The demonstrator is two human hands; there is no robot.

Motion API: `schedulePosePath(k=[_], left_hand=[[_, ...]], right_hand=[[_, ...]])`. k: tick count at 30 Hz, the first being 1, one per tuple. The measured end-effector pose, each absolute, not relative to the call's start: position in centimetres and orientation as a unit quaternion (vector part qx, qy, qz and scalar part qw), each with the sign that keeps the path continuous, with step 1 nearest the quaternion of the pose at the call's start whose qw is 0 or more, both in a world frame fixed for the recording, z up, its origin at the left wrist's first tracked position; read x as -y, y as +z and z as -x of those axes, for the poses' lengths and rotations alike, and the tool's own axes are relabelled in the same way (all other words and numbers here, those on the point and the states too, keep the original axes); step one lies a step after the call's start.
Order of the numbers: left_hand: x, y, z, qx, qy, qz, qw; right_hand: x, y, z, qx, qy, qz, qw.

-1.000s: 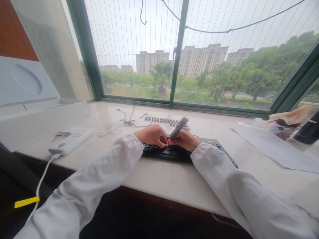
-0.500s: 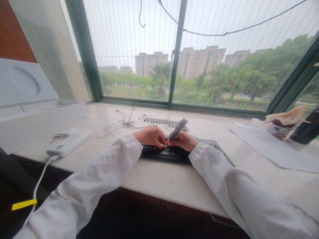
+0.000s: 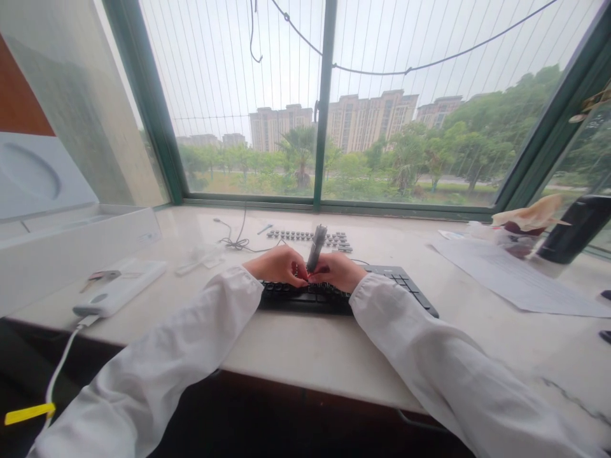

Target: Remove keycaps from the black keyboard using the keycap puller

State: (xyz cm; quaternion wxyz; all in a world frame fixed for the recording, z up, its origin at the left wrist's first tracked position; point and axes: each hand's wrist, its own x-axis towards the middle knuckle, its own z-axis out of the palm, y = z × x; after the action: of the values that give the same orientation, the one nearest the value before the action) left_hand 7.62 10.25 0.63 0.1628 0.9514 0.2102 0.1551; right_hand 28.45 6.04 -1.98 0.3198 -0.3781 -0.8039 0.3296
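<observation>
A black keyboard (image 3: 305, 305) lies on the windowsill counter beneath both hands, and part of its key area seems to lack caps. My right hand (image 3: 337, 270) is closed round a dark grey, thick pen-shaped tool (image 3: 317, 247), which stands nearly upright with its lower end down at the keys. Pressed close beside it, my left hand (image 3: 284, 266) has its thumb and fingers pinched over the keyboard; what they hold, if anything, is hidden. Behind the hands, loose keycaps (image 3: 298, 235) are laid out in rows.
At left stand a white box (image 3: 71, 254) and a white power bank (image 3: 126, 286) with keys on it and a cable. A thin black cable (image 3: 236, 243) lies behind. Paper sheets (image 3: 515, 273) and a black bottle (image 3: 575, 229) are at right. The window frame (image 3: 248, 201) closes the back.
The view has shifted slightly. The grey tool has gone from leaning right to nearly upright in my right hand. Both hands stay together over the keyboard.
</observation>
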Motion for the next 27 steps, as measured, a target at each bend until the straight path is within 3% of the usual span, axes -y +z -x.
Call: schedulePosePath(k=[13,20,27], left_hand=[[-10.5,0.9,-7.5,-0.249,0.124,-0.942,0.188],[-10.5,1.0,-7.5,-0.244,0.118,-0.943,0.191],[-11.0,0.6,-7.4,-0.238,0.137,-0.948,0.162]], right_hand=[[-4.4,-0.6,-27.4,0.821,0.224,0.432,0.297],[-4.5,-0.3,-27.8,0.827,0.225,0.438,0.27],[-3.0,0.8,-26.8,0.833,0.07,0.47,0.284]])
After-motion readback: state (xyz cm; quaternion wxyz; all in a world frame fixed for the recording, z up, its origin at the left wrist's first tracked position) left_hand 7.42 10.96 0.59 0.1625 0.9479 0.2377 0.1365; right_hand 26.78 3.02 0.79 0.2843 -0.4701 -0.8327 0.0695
